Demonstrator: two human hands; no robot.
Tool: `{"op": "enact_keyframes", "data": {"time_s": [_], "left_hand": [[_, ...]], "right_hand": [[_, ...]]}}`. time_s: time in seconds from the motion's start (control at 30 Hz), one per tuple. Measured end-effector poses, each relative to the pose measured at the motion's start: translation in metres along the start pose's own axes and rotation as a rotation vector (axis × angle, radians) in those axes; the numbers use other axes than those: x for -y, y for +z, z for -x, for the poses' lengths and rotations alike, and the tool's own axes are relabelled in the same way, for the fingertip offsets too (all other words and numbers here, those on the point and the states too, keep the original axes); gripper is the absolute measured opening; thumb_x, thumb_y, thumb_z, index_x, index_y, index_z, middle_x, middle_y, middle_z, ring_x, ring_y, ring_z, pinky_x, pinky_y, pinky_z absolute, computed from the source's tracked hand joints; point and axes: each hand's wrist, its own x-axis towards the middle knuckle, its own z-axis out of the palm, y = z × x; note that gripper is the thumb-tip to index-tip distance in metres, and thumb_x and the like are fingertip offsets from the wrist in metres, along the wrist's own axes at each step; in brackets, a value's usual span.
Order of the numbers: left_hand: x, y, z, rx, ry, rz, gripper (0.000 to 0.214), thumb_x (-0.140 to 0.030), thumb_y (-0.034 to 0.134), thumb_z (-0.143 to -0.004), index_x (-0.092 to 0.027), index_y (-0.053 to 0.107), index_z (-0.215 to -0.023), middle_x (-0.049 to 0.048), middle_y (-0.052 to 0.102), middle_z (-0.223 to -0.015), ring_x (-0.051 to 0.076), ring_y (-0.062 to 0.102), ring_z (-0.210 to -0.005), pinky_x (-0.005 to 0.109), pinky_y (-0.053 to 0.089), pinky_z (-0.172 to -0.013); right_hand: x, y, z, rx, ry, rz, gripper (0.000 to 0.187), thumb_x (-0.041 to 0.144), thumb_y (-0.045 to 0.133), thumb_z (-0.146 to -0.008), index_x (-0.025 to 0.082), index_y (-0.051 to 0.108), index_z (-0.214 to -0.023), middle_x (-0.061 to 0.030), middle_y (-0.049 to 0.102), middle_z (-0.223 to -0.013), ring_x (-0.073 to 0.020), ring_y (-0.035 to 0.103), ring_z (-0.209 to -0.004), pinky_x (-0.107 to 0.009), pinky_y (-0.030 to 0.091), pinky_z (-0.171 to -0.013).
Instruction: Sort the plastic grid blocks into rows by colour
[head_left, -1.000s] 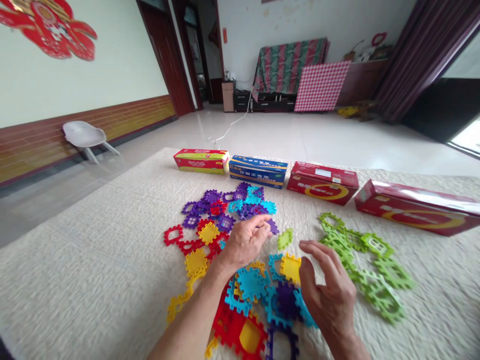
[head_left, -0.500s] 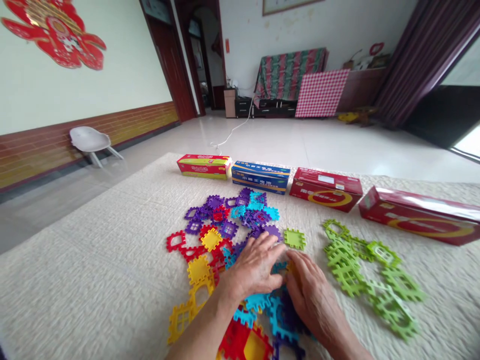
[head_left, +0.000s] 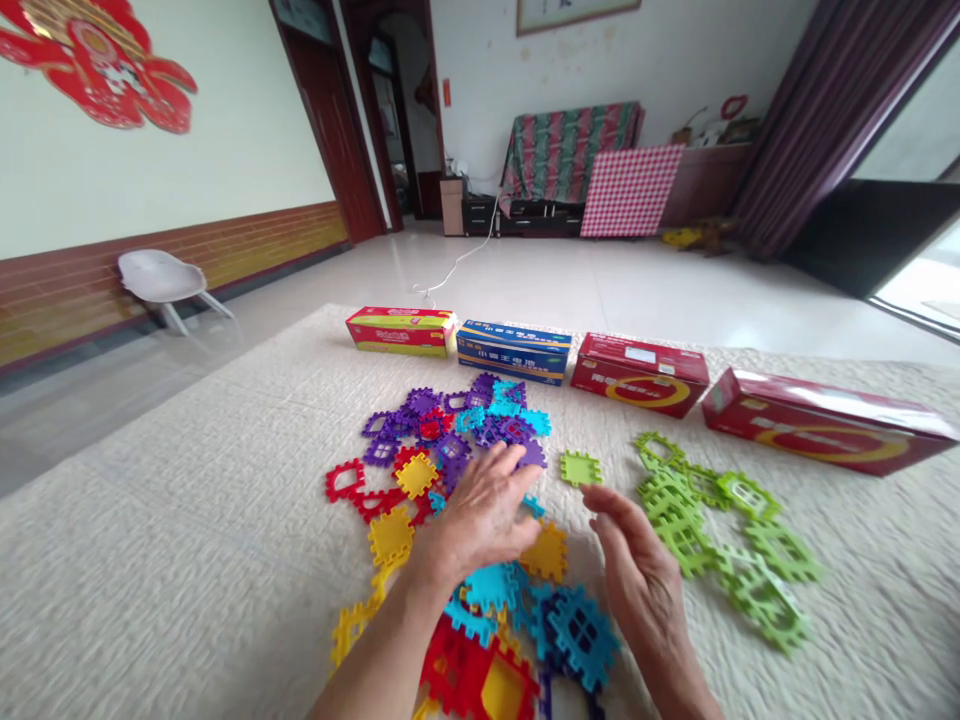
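My left hand (head_left: 484, 505) reaches over a loose pile of plastic interlocking tiles, its fingers spread. It partly hides blue and purple pieces, and a yellow tile (head_left: 546, 552) lies by its thumb. My right hand (head_left: 637, 560) hovers at the pile's right side, thumb and fingers apart, holding nothing. Below and between the hands lie light-blue tiles (head_left: 491, 588) and a blue window tile (head_left: 583, 635). A single green tile (head_left: 580, 468) rests just beyond my right fingertips. Farther right is a group of green tiles (head_left: 679, 535).
Four-sided cartons line the mat's far part: a red-yellow box (head_left: 401, 333), a blue box (head_left: 514, 352) and red boxes (head_left: 637, 375). Purple tiles (head_left: 381, 450) and red tiles (head_left: 345, 482) spread at left. A white chair (head_left: 161, 278) stands by the wall.
My hands have moved apart, the right one drawing away to the right. The yellow tile and the blue window tile between them now show. The view has shifted slightly.
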Motion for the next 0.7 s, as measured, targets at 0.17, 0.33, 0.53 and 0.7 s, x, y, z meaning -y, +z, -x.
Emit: {"op": "enact_keyframes", "data": {"time_s": [0.17, 0.33, 0.53, 0.7], "left_hand": [[-0.029, 0.022, 0.0, 0.277, 0.129, 0.108, 0.083, -0.058, 0.066, -0.065, -0.022, 0.044, -0.136, 0.0135, 0.025, -0.156, 0.035, 0.013, -0.145, 0.06, 0.022, -0.113], [-0.032, 0.031, 0.001, 0.322, 0.107, 0.071, 0.082, -0.047, 0.067, -0.063, -0.017, 0.043, -0.136, 0.0155, 0.021, -0.157, 0.033, 0.012, -0.145, 0.056, 0.02, -0.115], [-0.013, 0.019, 0.002, 0.264, 0.092, -0.04, 0.04, -0.025, 0.057, -0.069, -0.02, 0.062, -0.108, 0.0107, 0.03, -0.154, 0.031, 0.018, -0.145, 0.051, 0.025, -0.114], [0.003, 0.013, -0.002, 0.102, -0.012, -0.163, 0.04, -0.015, 0.049, -0.074, -0.023, 0.064, -0.11, 0.0086, 0.042, -0.148, 0.03, 0.03, -0.14, 0.053, 0.031, -0.11]], "right_hand": [[-0.003, 0.001, -0.002, -0.06, 0.08, -0.133, 0.03, 0.045, 0.05, -0.088, 0.023, 0.064, -0.103, -0.0045, 0.067, -0.104, -0.0194, 0.061, -0.094, -0.033, 0.048, -0.084], [0.004, 0.005, 0.0, -0.036, 0.029, -0.077, 0.03, 0.041, 0.049, -0.086, 0.019, 0.065, -0.099, -0.0053, 0.069, -0.099, -0.0192, 0.062, -0.092, -0.031, 0.047, -0.085], [0.006, 0.007, 0.001, -0.002, -0.06, -0.002, 0.028, 0.035, 0.044, -0.09, 0.018, 0.065, -0.096, -0.0042, 0.069, -0.094, -0.0178, 0.063, -0.089, -0.028, 0.046, -0.082], [0.006, 0.009, 0.003, -0.014, -0.095, 0.025, 0.025, 0.031, 0.043, -0.092, 0.019, 0.065, -0.097, -0.0028, 0.07, -0.092, -0.0161, 0.063, -0.086, -0.026, 0.047, -0.078]]}}
